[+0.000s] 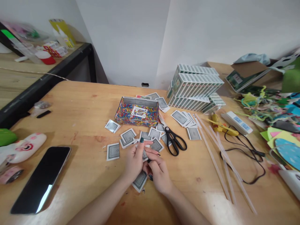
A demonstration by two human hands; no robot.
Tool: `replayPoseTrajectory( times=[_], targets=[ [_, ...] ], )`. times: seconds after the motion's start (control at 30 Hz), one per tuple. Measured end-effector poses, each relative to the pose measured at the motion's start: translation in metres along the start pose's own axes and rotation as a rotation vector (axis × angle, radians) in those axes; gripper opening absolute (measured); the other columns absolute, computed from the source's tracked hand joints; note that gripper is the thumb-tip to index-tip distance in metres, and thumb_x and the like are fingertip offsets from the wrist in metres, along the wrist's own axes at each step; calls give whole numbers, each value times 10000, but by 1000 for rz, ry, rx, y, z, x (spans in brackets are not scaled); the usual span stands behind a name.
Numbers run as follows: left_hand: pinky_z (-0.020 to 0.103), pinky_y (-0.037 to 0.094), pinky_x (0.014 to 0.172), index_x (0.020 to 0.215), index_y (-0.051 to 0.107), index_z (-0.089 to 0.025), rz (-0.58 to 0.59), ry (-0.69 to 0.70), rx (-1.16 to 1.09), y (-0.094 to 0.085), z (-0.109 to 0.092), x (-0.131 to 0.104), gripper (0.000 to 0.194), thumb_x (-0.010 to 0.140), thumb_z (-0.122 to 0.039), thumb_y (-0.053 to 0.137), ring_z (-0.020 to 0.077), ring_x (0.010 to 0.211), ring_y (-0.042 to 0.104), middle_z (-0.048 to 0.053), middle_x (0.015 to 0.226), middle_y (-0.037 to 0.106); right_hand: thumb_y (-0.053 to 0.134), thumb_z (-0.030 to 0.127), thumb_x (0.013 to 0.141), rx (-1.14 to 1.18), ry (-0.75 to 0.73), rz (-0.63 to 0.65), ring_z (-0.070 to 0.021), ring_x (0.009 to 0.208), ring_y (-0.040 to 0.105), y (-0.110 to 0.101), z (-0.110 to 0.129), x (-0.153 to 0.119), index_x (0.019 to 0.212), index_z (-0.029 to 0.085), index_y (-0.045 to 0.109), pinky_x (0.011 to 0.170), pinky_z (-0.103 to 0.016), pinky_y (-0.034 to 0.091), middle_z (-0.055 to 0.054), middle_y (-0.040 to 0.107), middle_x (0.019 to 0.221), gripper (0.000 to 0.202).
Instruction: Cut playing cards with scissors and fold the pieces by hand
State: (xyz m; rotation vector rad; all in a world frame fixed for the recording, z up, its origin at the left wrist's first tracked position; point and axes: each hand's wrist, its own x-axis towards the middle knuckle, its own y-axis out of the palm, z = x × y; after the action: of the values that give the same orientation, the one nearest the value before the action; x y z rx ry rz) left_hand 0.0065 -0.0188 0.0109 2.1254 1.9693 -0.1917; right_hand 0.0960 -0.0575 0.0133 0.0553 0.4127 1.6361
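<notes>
My left hand [136, 157] is closed on a small playing card [144, 155], with its thumb pressed on top. Against the card's lower edge, my right hand [157, 171] has its fingers curled in; the hands hide most of the card. Below them another playing card [140, 182] lies face down on the table. Several patterned-back cards [128, 136] are scattered just beyond my hands. Behind these stands a colourful open box [137, 120], with a face card [139, 112] inside it. Black-handled scissors [172, 141] lie to the right of the cards.
A phone [41, 179] and a white plush toy [30, 145] lie at left. Stacked card packs [197, 86] stand at the back right. Glue sticks [225, 162], a yellow glue gun [221, 125], a power strip [237, 122] and a black cord [260, 175] occupy the right side.
</notes>
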Motion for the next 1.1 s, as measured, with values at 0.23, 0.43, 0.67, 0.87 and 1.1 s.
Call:
replayPoseTrajectory(
  times=[0.23, 0.43, 0.67, 0.87, 1.1],
  targets=[
    [250, 516, 610, 1062, 592, -156, 4, 21, 35, -6, -1, 5, 405, 878, -417, 343, 180, 748, 664, 76, 844, 717, 468, 388, 830, 16, 20, 64, -64, 345, 352, -6, -2, 5, 878, 163, 551, 335, -190, 348, 37, 514, 546, 245],
    [271, 512, 722, 837, 656, -174, -11, 275, 314, -12, -2, 5, 166, 766, -299, 574, 171, 777, 649, 42, 835, 706, 472, 262, 837, -467, -240, -153, -121, 505, 501, -24, 6, 10, 779, 178, 556, 469, -231, 427, 8, 519, 610, 131],
    [266, 527, 727, 862, 689, -207, 15, 471, 537, -18, 0, 7, 157, 767, -223, 565, 156, 735, 666, 32, 825, 726, 418, 124, 844, -820, -562, -215, -171, 781, 569, -39, 10, 12, 890, 188, 591, 702, -282, 464, -68, 590, 828, 191],
    [195, 525, 624, 969, 665, -195, 113, 337, 477, -13, 2, 2, 246, 784, -191, 503, 133, 722, 662, 32, 883, 719, 457, 152, 839, -762, -499, -303, -174, 754, 576, -42, 10, 14, 849, 190, 615, 670, -287, 471, -66, 594, 826, 163],
    [169, 403, 433, 1063, 639, -208, 264, 175, 435, -14, -4, -2, 331, 784, -195, 460, 90, 470, 525, -2, 687, 683, 534, 228, 796, -432, -257, -297, -131, 527, 497, -50, 15, 17, 741, 181, 618, 472, -244, 421, -14, 528, 662, 111]
  ],
)
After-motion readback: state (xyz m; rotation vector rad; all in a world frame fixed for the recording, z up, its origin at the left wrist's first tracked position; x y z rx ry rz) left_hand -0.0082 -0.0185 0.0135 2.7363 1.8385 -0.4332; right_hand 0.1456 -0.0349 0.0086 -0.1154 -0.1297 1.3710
